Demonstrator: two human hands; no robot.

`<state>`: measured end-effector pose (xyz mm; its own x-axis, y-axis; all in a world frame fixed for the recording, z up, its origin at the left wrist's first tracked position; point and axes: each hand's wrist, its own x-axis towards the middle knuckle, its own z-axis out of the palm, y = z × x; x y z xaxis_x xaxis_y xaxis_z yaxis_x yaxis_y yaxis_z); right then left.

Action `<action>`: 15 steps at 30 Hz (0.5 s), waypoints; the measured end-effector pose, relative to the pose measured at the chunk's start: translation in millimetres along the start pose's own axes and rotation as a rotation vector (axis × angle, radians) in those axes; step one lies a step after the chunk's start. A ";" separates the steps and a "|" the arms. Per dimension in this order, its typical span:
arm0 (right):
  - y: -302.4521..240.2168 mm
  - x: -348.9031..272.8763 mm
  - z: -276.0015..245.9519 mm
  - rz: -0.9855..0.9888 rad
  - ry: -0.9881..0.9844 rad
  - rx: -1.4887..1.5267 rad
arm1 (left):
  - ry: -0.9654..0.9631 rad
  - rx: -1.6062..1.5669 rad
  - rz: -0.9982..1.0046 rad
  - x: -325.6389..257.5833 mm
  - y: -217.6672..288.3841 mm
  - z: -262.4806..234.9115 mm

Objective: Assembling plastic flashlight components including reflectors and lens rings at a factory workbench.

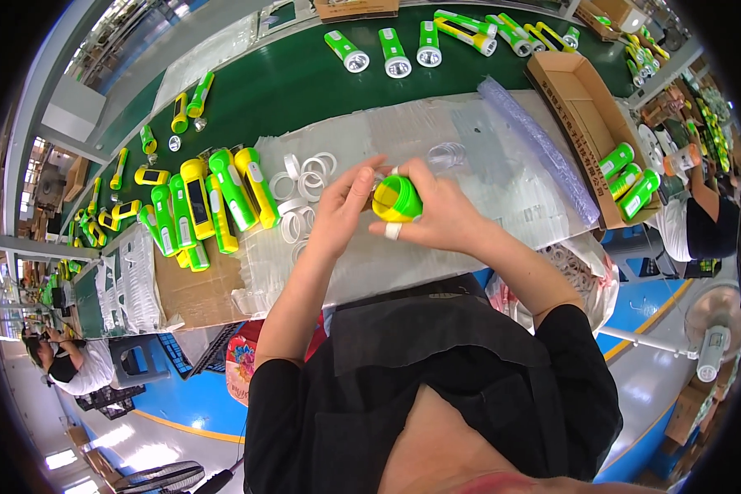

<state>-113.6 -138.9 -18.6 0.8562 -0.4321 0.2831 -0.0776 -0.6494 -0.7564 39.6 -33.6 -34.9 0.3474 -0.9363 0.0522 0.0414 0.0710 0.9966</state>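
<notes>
My right hand [446, 216] is wrapped round a green and yellow flashlight body [403, 196], its open threaded end facing up toward me. White bands circle two fingers of that hand. Close against its left side is my left hand [344, 207], fingers pinched together near the rim; a small shiny bit shows there, too small to name. Loose white rings [311, 177] lie on the plastic-covered work surface just left of my left hand. Further left, a group of green and yellow flashlight bodies [196, 198] lies side by side. More clear rings [446, 155] sit beyond my hands.
A rolled sheet of bubble wrap [535, 148] lies to the right, beside an open cardboard box [589, 123] holding several flashlights. Flashlights with fitted heads [395, 53] line the green belt [296, 78] at the back. Co-workers sit at far left and right; a fan [712, 329] stands at right.
</notes>
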 end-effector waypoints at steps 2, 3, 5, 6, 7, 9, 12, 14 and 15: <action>-2.9 -9.4 0.9 -0.062 -0.001 0.021 | 0.031 -0.141 -0.145 -0.8 -8.8 4.4; -4.6 -12.6 1.9 -0.129 -0.007 0.046 | 0.029 -0.142 -0.145 -3.0 -11.2 4.7; -7.3 -15.3 1.3 -0.161 -0.008 -0.019 | -0.069 -0.440 -0.345 -5.7 -12.0 5.5; -6.1 -15.8 4.1 -0.227 0.058 -0.070 | -0.070 -0.439 -0.345 -9.2 -10.0 6.3; -5.6 -16.8 6.3 -0.291 0.122 -0.120 | -0.012 -0.410 -0.328 -14.4 -5.6 7.8; -10.9 -22.4 6.4 -0.127 0.068 -0.046 | 0.047 -0.380 -0.314 -19.2 -5.9 4.4; -11.7 -27.8 9.7 0.072 -0.022 0.125 | 0.265 -0.087 0.002 -23.1 -7.9 -2.1; -11.8 -31.4 15.5 0.112 -0.058 0.230 | 0.198 0.110 0.217 -26.1 -0.4 -3.3; -11.0 -32.6 18.8 0.138 -0.154 0.507 | 0.125 0.305 0.439 -25.9 3.7 -3.6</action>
<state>-131.0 -105.8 -30.6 0.9234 -0.3705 0.1001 0.0287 -0.1935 -0.9807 34.2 -7.9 -32.8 0.3803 -0.7916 0.4782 -0.3999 0.3255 0.8568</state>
